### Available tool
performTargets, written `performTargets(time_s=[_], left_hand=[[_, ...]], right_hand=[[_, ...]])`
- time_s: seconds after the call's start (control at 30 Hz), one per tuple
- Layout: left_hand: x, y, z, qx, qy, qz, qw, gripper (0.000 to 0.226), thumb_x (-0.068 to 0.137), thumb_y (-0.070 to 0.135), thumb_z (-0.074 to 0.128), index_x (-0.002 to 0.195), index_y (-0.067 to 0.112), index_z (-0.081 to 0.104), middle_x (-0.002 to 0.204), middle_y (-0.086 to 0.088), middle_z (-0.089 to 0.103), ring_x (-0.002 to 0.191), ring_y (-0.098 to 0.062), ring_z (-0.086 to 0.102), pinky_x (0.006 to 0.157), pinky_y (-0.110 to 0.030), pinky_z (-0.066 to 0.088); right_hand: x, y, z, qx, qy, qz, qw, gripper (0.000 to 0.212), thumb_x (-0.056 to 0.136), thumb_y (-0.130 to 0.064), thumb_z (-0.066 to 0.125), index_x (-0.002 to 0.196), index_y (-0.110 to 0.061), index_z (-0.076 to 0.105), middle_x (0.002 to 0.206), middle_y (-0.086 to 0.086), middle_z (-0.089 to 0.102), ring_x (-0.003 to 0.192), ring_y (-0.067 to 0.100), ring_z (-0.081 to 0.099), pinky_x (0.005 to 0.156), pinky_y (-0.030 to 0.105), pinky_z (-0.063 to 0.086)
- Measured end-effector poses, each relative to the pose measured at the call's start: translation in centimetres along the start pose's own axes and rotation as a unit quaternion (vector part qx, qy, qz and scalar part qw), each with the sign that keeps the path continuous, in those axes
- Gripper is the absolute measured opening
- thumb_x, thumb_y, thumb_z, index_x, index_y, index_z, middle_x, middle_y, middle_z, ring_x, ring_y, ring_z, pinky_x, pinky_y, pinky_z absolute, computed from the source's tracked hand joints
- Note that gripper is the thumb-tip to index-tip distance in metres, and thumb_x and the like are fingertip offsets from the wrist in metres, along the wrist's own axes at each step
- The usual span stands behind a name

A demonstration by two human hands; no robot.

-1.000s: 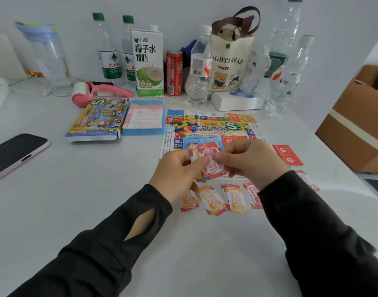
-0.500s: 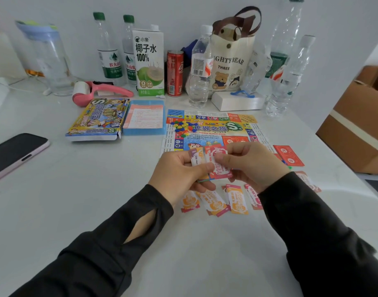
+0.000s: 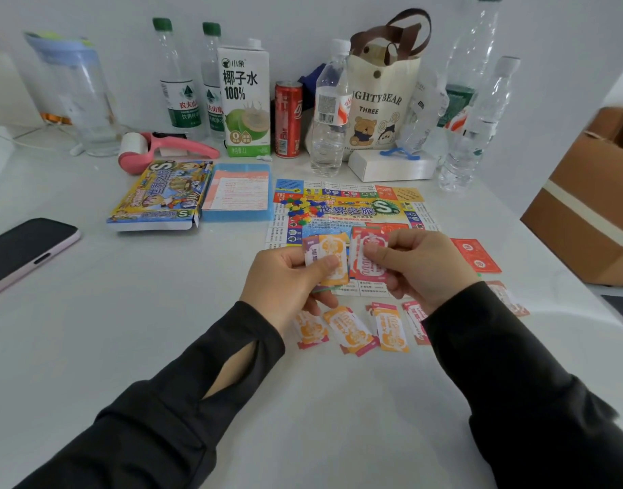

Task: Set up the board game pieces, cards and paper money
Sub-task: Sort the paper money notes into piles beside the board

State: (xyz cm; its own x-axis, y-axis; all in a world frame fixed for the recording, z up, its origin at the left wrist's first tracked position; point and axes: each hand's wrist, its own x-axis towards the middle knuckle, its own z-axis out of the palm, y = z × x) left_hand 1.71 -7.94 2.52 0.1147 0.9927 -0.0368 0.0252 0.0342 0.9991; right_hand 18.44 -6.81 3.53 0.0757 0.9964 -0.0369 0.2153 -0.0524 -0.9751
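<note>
Over the game board's (image 3: 341, 206) near edge, the left hand (image 3: 285, 280) gripped the paper-money stack (image 3: 329, 255) while the right hand (image 3: 426, 266) pinched one red note (image 3: 368, 266). It was best peeled singly, then laid squarely on the red pile (image 3: 413, 317).

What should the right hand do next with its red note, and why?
Probably lay the red note on the red pile by the right sleeve: the right hand pinches it apart from the stack in the left hand, and colours seem to match.
</note>
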Motion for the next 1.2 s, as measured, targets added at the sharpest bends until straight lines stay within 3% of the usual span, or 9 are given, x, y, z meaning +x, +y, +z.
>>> performTargets(time_s=[0.17, 0.3, 0.43, 0.5, 0.6, 0.9, 1.03, 1.2], left_hand=[[0.0, 0.0, 0.0, -0.007, 0.004, -0.009, 1.000, 0.011, 0.084, 0.016, 0.064, 0.073, 0.017, 0.065, 0.060, 0.003, 0.068, 0.042, -0.012, 0.060, 0.038, -0.019, 0.046], [-0.1, 0.1, 0.1, -0.021, 0.017, -0.015, 1.000, 0.013, 0.085, 0.015, 0.063, 0.072, 0.017, 0.064, 0.055, 0.002, 0.067, 0.039, -0.011, 0.058, 0.037, -0.018, 0.046], [0.1, 0.2, -0.1, -0.051, 0.052, -0.018, 0.997, 0.014, 0.085, 0.015, 0.063, 0.071, 0.015, 0.064, 0.053, -0.002, 0.066, 0.036, -0.011, 0.055, 0.036, -0.017, 0.044], [0.1, 0.1, 0.0, -0.056, 0.048, -0.016, 0.997, 0.012, 0.084, 0.015, 0.064, 0.073, 0.015, 0.064, 0.055, -0.002, 0.067, 0.037, -0.011, 0.055, 0.036, -0.018, 0.044], [-0.1, 0.0, 0.2, -0.055, 0.036, -0.008, 0.998, 0.009, 0.083, 0.017, 0.064, 0.075, 0.014, 0.065, 0.055, -0.001, 0.067, 0.037, -0.011, 0.056, 0.036, -0.018, 0.043], [-0.4, 0.0, 0.4, 0.003, -0.025, 0.007, 1.000, 0.007, 0.080, 0.013, 0.067, 0.075, 0.017, 0.064, 0.055, 0.001, 0.067, 0.037, -0.010, 0.056, 0.036, -0.017, 0.044], [-0.2, 0.1, 0.3, 0.038, -0.034, -0.003, 0.999, 0.008, 0.080, 0.012, 0.069, 0.074, 0.016, 0.065, 0.058, -0.006, 0.067, 0.035, -0.011, 0.052, 0.036, -0.018, 0.044], [-0.3, 0.0, 0.4, 0.058, -0.062, -0.001, 0.996, 0.008, 0.081, 0.010, 0.068, 0.075, 0.013, 0.066, 0.050, 0.003, 0.065, 0.033, -0.009, 0.051, 0.036, -0.017, 0.042]], right_hand=[[0.0, -0.1, 0.1, -0.016, 0.002, -0.007, 1.000, 0.026, 0.079, -0.016, 0.070, 0.056, -0.013, 0.058, 0.042, 0.002, 0.050, 0.036, 0.017, 0.041, 0.041, 0.022, 0.037], [-0.3, -0.5, 0.3, 0.056, -0.029, 0.028, 0.998, 0.019, 0.080, -0.011, 0.068, 0.062, -0.009, 0.062, 0.047, 0.003, 0.053, 0.034, 0.012, 0.040, 0.034, 0.018, 0.035], [-0.2, -0.7, -0.4, 0.100, -0.012, 0.036, 0.994, 0.021, 0.083, -0.007, 0.064, 0.062, -0.008, 0.062, 0.047, 0.002, 0.056, 0.032, 0.009, 0.039, 0.033, 0.016, 0.034], [-0.3, -0.6, -0.2, 0.121, -0.054, 0.053, 0.990, 0.023, 0.082, -0.006, 0.063, 0.059, -0.009, 0.062, 0.047, 0.002, 0.056, 0.032, 0.009, 0.040, 0.033, 0.016, 0.034], [-0.4, -0.2, 0.5, 0.059, -0.099, 0.047, 0.992, 0.013, 0.078, -0.007, 0.067, 0.066, -0.009, 0.062, 0.047, 0.004, 0.054, 0.031, 0.010, 0.042, 0.032, 0.017, 0.035], [-0.3, -0.1, 0.7, -0.009, -0.091, 0.026, 0.995, 0.013, 0.076, -0.011, 0.071, 0.073, -0.004, 0.061, 0.047, 0.007, 0.051, 0.034, 0.013, 0.046, 0.037, 0.020, 0.040], [-0.3, -0.6, 0.2, -0.086, -0.086, -0.002, 0.993, 0.016, 0.080, -0.025, 0.069, 0.072, -0.013, 0.064, 0.047, 0.004, 0.052, 0.039, 0.017, 0.042, 0.041, 0.021, 0.038], [-0.3, -0.7, 0.4, -0.054, -0.053, -0.039, 0.996, 0.016, 0.083, -0.022, 0.065, 0.070, -0.013, 0.067, 0.057, 0.011, 0.056, 0.044, 0.020, 0.043, 0.047, 0.025, 0.039]])
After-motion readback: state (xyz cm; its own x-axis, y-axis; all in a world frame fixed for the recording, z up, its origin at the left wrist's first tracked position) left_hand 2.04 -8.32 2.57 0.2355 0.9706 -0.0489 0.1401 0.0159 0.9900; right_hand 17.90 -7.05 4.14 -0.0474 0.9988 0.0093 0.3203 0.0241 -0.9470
